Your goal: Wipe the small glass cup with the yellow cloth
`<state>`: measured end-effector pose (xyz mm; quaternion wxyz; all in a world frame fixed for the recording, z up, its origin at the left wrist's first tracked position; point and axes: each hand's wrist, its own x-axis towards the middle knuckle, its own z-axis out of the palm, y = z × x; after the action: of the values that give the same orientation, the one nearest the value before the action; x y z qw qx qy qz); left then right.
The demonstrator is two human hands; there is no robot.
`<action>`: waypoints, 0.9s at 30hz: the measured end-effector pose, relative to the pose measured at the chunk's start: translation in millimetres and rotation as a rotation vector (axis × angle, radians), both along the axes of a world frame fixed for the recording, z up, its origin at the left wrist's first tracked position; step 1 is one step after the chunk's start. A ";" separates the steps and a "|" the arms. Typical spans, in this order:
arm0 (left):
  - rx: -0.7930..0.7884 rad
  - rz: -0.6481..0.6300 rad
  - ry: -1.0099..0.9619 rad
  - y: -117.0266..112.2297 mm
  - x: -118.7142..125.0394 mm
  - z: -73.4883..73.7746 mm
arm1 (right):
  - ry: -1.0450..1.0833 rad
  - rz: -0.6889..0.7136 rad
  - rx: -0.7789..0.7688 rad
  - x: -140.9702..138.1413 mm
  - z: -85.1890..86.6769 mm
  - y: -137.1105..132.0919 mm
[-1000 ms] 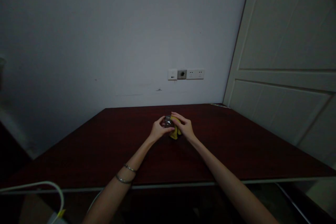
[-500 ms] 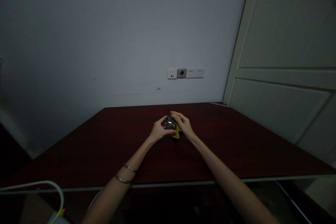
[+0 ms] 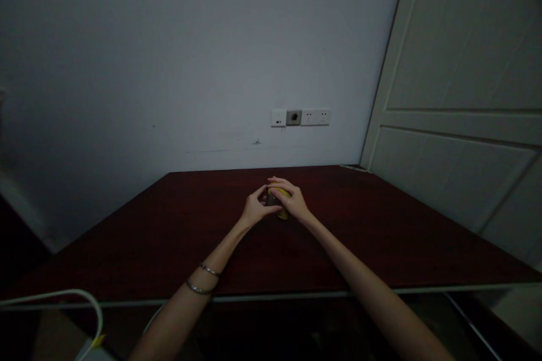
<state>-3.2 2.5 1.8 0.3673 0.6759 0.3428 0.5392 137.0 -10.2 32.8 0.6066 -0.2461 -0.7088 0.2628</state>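
My left hand [image 3: 254, 208] is curled round a small dark, see-through container [image 3: 271, 200], perhaps a glass or jar, with its thumb along the near side. In my right hand [image 3: 296, 201] is a yellow cloth [image 3: 283, 215], pressed against the container. The fingers of that hand reach over the container's far side and cover much of it. Part of the cloth hangs below my right palm. Both hands are close together over the middle of the dark red table [image 3: 203, 237].
A pale wall [image 3: 212, 67] with a row of sockets [image 3: 315, 117] rises behind the table. To the right is a white panelled door [image 3: 457, 90]. A white cable [image 3: 76, 292] loops over the near left edge.
My right hand has moved left with the yellow cloth, further over the container, and now hides more of it. My left hand has barely shifted.
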 end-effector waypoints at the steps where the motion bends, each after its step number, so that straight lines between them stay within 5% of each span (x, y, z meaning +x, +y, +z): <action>1: 0.008 -0.005 0.000 -1.0 0.0 0.8 | 0.017 0.011 -0.028 -0.1 2.0 3.2; 6: 0.060 -0.011 0.068 -3.1 -1.1 3.1 | 0.030 0.029 -0.089 0.7 6.5 6.9; 16: 0.040 0.050 0.045 2.2 -2.5 2.9 | -0.305 0.041 0.228 6.0 2.3 -16.8; 21: 0.115 0.125 0.108 3.8 -2.6 0.5 | -0.168 -0.094 0.150 -3.7 3.1 -1.2; 27: 0.199 0.148 0.231 -0.3 -2.3 2.4 | -0.293 -0.155 -0.034 -1.2 15.6 22.9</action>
<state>-5.5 2.2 4.2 0.2160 0.7394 0.3763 0.5148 135.9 12.6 48.5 0.5108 -0.3461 -0.7641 0.1884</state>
